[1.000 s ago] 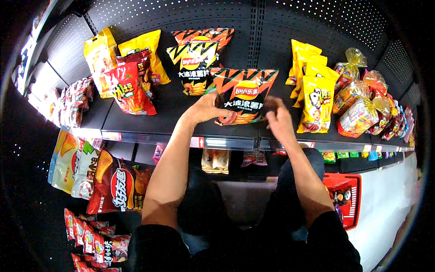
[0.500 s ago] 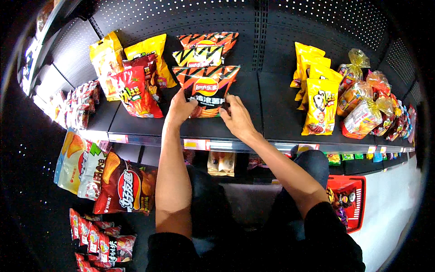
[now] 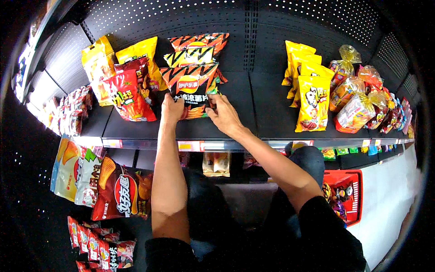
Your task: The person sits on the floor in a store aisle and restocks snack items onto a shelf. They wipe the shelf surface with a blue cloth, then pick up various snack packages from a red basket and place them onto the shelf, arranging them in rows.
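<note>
A black and orange bag of potato chips [image 3: 189,85] stands upright on the dark shelf, at the front of a short row. My left hand [image 3: 172,109] has its fingers curled round the bag's lower left side. At the lower right side my right hand [image 3: 225,114] grips the same bag, thumb low and fingers above it. Close behind stand a yellow and black striped bag [image 3: 190,56] and an orange and black striped bag [image 3: 199,41], both partly covered by those in front.
Left of my hands lean a red snack bag [image 3: 129,95] and several yellow bags [image 3: 99,59]. To the right stand a row of yellow bags [image 3: 313,102] and clear-wrapped packs [image 3: 355,113]. The shelf edge [image 3: 272,144] runs below my wrists. A red basket [image 3: 357,199] is at lower right.
The whole view has shifted slightly. Held in both hands, the front bag has moved a little left against the bags behind, and an orange bag's edge now shows at its right.
</note>
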`<state>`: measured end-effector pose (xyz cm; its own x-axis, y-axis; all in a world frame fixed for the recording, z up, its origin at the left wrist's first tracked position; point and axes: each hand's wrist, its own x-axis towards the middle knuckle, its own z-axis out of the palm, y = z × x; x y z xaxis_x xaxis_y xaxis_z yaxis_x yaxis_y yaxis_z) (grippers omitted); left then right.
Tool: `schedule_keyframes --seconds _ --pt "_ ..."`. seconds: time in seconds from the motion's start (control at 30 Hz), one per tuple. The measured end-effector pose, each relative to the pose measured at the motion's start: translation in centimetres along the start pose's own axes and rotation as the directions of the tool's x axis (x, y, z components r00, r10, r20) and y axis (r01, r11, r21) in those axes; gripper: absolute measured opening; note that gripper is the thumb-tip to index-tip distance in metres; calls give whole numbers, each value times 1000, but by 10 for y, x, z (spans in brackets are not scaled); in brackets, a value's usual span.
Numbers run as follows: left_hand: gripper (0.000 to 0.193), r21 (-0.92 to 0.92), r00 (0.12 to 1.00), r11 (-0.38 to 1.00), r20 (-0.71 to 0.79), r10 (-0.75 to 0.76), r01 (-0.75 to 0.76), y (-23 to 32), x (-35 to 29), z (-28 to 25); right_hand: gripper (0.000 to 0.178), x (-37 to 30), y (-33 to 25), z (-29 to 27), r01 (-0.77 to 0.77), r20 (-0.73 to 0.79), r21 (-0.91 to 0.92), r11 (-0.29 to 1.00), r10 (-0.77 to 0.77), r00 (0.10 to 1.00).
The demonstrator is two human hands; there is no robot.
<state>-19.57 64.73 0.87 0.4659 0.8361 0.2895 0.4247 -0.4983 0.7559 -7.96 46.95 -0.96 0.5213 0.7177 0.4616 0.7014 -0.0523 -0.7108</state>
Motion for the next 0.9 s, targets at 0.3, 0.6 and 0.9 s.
schedule_keyframes --seconds 0.3,0.6,0.9 --pt "50 -109 998 992 21 -58 60 2 -2 2 46 1 -6 -1 -55 18 -42 998 56 998" --pt "50 -105 954 962 -190 230 -253 -15 21 4 44 -19 3 -23 -34 -54 17 999 35 998" --pt "47 82 685 863 -572 451 -499 35 10 -8 40 -89 -9 -86 27 -180 281 959 25 983"
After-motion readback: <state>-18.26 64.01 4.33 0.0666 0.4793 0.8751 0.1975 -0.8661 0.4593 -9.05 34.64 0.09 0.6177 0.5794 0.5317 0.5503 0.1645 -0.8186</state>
